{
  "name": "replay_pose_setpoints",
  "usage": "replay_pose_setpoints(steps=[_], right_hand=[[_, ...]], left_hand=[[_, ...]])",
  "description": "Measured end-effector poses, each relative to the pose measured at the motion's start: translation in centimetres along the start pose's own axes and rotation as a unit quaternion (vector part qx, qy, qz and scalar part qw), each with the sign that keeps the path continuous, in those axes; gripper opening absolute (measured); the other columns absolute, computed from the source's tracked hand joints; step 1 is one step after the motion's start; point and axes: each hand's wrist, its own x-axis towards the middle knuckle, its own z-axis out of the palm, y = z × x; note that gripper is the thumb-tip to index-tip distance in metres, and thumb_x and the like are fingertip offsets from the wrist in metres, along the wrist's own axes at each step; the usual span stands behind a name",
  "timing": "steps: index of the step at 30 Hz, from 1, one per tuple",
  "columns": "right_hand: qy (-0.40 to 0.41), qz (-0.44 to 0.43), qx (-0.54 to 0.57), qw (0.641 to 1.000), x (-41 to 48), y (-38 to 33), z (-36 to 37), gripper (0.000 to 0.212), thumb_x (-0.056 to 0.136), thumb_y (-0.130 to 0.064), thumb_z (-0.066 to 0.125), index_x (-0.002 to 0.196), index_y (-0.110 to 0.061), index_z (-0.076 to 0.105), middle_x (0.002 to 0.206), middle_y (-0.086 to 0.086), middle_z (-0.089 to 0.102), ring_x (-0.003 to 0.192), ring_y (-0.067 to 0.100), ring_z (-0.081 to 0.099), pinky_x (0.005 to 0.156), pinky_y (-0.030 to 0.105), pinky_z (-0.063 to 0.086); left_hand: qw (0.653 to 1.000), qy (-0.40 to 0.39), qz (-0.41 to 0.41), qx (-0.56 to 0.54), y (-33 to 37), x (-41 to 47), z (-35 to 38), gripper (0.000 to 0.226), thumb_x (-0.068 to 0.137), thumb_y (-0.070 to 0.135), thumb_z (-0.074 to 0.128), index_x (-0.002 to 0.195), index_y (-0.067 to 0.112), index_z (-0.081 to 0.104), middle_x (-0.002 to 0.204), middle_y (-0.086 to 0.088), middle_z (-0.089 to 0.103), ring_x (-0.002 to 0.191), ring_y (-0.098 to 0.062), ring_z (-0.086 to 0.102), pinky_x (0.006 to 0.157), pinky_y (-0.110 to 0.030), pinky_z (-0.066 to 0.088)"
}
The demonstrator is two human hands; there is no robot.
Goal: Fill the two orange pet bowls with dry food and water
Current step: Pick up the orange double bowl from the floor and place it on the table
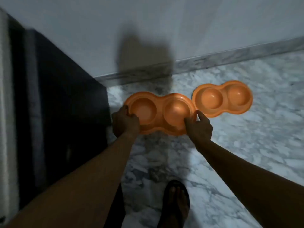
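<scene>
We grip the nearer orange bowl (pixel 160 118) close to the floor's (pixel 246 153) wall edge: left hand (pixel 125 120) curled round its left end, right hand (pixel 199 127) pinching the right rim. The second bowl (pixel 222 106) lies just beside it. Both look empty, so we judge filling not yet begun; next we need dry food and water.
</scene>
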Motion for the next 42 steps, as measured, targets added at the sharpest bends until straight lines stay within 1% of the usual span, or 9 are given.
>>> replay_pose_setpoints(steps=[3, 5, 10, 14, 17, 20, 27, 34, 42], right_hand=[[0.032, 0.018, 0.063, 0.997, -3.8, -2.5, -6.5, 0.1, 0.058, -0.068, 0.064, 0.149, -0.03, 0.049, 0.129, 0.007, 0.07, 0.112, 0.035, 0.069, 0.099, 0.051, 0.055], [0.052, 0.021, 0.082, 0.995, -7.3, -4.8, -11.0, 0.101, 0.056, -0.069, 0.066, 0.148, -0.031, 0.05, 0.122, 0.005, 0.073, 0.108, 0.034, 0.07, 0.097, 0.052, 0.056], [0.119, -0.019, 0.156, 0.98, -21.1, -13.7, -24.2, 0.048, 0.08, -0.042, 0.071, 0.126, -0.032, 0.063, 0.087, -0.007, 0.067, 0.086, 0.028, 0.072, 0.087, 0.053, 0.06], [0.18, -0.056, 0.196, 0.962, -35.0, -19.9, -33.1, 0.066, 0.079, -0.043, 0.067, 0.143, -0.031, 0.054, 0.102, 0.001, 0.07, 0.082, 0.025, 0.073, 0.085, 0.052, 0.061], [0.234, -0.104, 0.227, 0.94, -47.3, -23.2, -37.1, 0.063, 0.084, -0.041, 0.068, 0.144, -0.028, 0.054, 0.114, 0.005, 0.066, 0.098, 0.029, 0.069, 0.075, 0.045, 0.063], [0.234, -0.139, 0.247, 0.93, -58.4, -26.0, -38.0, 0.06, 0.082, -0.044, 0.07, 0.139, -0.029, 0.056, 0.115, 0.002, 0.066, 0.098, 0.029, 0.069, 0.067, 0.039, 0.06], [0.112, -0.222, 0.236, 0.939, -74.8, -30.8, -30.1, 0.059, 0.084, -0.05, 0.074, 0.136, -0.03, 0.052, 0.104, 0.005, 0.069, 0.089, 0.028, 0.072, 0.071, 0.045, 0.063], [-0.052, -0.279, 0.196, 0.939, -85.3, -35.7, -12.4, 0.064, 0.085, -0.051, 0.071, 0.141, -0.029, 0.047, 0.115, 0.005, 0.066, 0.095, 0.029, 0.072, 0.075, 0.045, 0.063], [-0.109, -0.32, 0.106, 0.935, -93.3, -44.1, 7.6, 0.067, 0.085, -0.047, 0.069, 0.144, -0.026, 0.046, 0.124, 0.006, 0.063, 0.099, 0.029, 0.069, 0.065, 0.037, 0.059]], left_hand=[[0.997, 0.029, 0.07, -0.026, 4.4, -5.3, -4.7, 0.049, 0.086, 0.026, 0.055, 0.134, 0.027, 0.059, 0.129, -0.012, 0.055, 0.11, -0.035, 0.059, 0.095, -0.048, 0.05], [0.992, 0.05, 0.114, -0.009, 8.2, -9.3, -8.2, 0.047, 0.087, 0.028, 0.055, 0.133, 0.027, 0.06, 0.127, -0.013, 0.057, 0.111, -0.036, 0.057, 0.094, -0.045, 0.049], [0.975, 0.073, 0.198, -0.065, 19.1, -21.6, -21.5, 0.042, 0.089, 0.025, 0.056, 0.13, 0.023, 0.062, 0.129, -0.016, 0.054, 0.115, -0.039, 0.051, 0.094, -0.042, 0.042], [0.946, 0.045, 0.307, -0.095, 22.9, -31.2, -34.2, 0.037, 0.094, 0.032, 0.052, 0.131, 0.025, 0.057, 0.128, -0.01, 0.049, 0.118, -0.033, 0.046, 0.094, -0.042, 0.044], [0.931, 0.008, 0.344, -0.126, 22.4, -37.6, -45.6, 0.041, 0.094, 0.037, 0.052, 0.133, 0.026, 0.054, 0.131, -0.008, 0.046, 0.123, -0.03, 0.043, 0.1, -0.041, 0.039], [0.916, -0.018, 0.387, -0.107, 20.0, -40.1, -57.1, 0.047, 0.09, 0.044, 0.054, 0.134, 0.027, 0.052, 0.13, -0.007, 0.047, 0.119, -0.031, 0.051, 0.103, -0.044, 0.041], [0.914, 0.013, 0.392, -0.106, 10.2, -38.3, -78.1, 0.046, 0.083, 0.044, 0.066, 0.126, 0.028, 0.061, 0.126, -0.006, 0.056, 0.113, -0.025, 0.057, 0.097, -0.036, 0.045], [0.94, 0.114, 0.289, -0.14, -6.7, -33.2, -94.6, 0.044, 0.081, 0.038, 0.071, 0.122, 0.023, 0.065, 0.126, -0.003, 0.064, 0.112, -0.025, 0.06, 0.093, -0.039, 0.048], [0.957, 0.115, 0.184, -0.193, -21.0, -21.7, -107.3, 0.052, 0.077, 0.037, 0.072, 0.126, 0.022, 0.064, 0.126, -0.005, 0.064, 0.112, -0.028, 0.06, 0.089, -0.035, 0.048]])
